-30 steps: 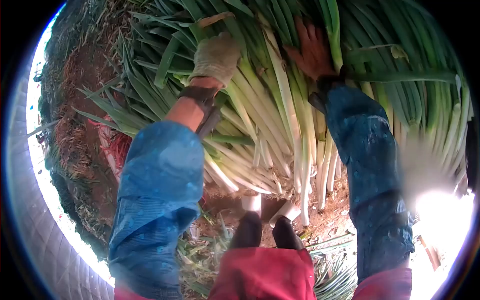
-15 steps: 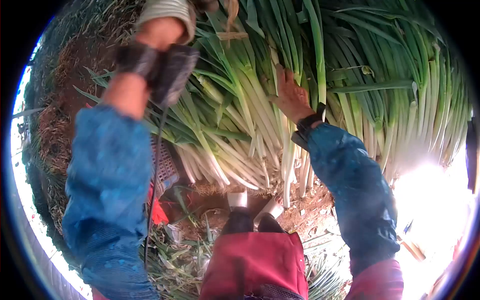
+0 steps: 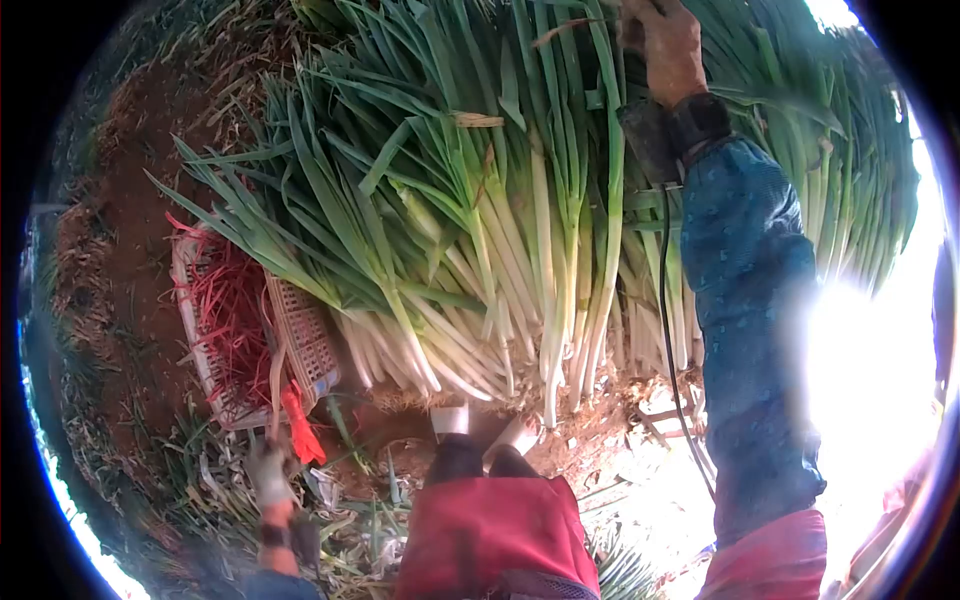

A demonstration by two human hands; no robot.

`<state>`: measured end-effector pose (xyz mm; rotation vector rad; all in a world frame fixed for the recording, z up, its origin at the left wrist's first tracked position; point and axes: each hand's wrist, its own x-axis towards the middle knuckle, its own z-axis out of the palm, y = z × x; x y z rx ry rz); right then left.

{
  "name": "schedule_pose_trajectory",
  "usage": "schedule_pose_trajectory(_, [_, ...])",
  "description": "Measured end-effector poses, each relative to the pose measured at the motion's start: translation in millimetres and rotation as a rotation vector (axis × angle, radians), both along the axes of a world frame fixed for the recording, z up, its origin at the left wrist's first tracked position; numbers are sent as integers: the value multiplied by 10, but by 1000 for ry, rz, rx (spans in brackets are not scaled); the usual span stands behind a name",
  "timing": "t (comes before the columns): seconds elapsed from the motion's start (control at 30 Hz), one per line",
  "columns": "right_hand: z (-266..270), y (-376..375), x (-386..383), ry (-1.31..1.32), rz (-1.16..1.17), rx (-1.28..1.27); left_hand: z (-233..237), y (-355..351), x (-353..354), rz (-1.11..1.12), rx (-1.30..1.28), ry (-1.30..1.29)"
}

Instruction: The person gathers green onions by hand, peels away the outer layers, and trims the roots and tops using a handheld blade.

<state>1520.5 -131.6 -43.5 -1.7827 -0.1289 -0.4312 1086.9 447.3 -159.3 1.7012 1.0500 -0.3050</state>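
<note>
Long green onions [image 3: 550, 240] lie side by side, green leaves towards the top and white stems towards my feet. My right hand [image 3: 665, 50], bare, is at the leaves by the top edge, its bent fingers closed round some of them; part of the fingers is cut off. My left hand [image 3: 268, 475], in a pale glove, is low on the left, just below a basket [image 3: 190, 330] of red strips [image 3: 235, 310]. Motion blurs its fingers, and a hold on the tan band above it cannot be made out.
An orange-red piece [image 3: 303, 425] hangs at the basket's near corner. Loose leaves and scraps [image 3: 350, 530] litter the ground near my red apron [image 3: 495, 530]. More green onions [image 3: 850, 190] extend to the right, beside strong glare. A dark cable hangs along my right sleeve.
My left hand has swung from the top down to the basket's near side. My right hand has moved up and right from the stems to the leaves. The basket has come into fuller view.
</note>
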Motion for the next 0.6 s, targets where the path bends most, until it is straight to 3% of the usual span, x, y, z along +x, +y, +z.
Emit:
schedule_pose_trajectory(0.03, [58,17,56,-48,10,-28,83,-107,-235,-57,-16,1])
schedule_pose_trajectory(0.07, [-14,90,-27,6,144,-122,-233,107,-688,-97,55,39])
schedule_pose_trajectory(0.1, [-185,181,-121,197,104,-265,-166,-2,-925,-47,51,54])
schedule_pose_trajectory(0.13, [-449,264,-209,385,64,-407,81,-258,-923,0,14,214])
schedule_pose_trajectory(0.17, [-895,290,-303,336,30,-559,134,-289,-1095,35,-106,271])
schedule_pose_trajectory(0.2, [-1367,306,-399,284,-4,-707,-224,-58,-1644,37,-51,221])
schedule_pose_trajectory(0.3, [-2288,368,-624,279,-133,-933,-127,-230,-1986,-87,72,299])
schedule_pose_trajectory(0.37, [-2541,385,-611,429,-143,-1043,-334,-4,-2388,-374,283,531])
schedule_pose_trajectory(0.4, [-2551,442,-569,554,-253,-1075,-439,109,-2597,-521,384,645])
schedule_pose_trajectory(0.47, [-2261,471,-517,551,-152,-666,-82,-151,-2400,-162,174,578])
schedule_pose_trajectory(0.53, [-1827,508,-345,518,-50,-259,62,-253,-2326,-53,104,523])
schedule_pose_trajectory(0.6, [-1199,699,-161,341,39,3,-321,-20,-2861,-196,330,327])
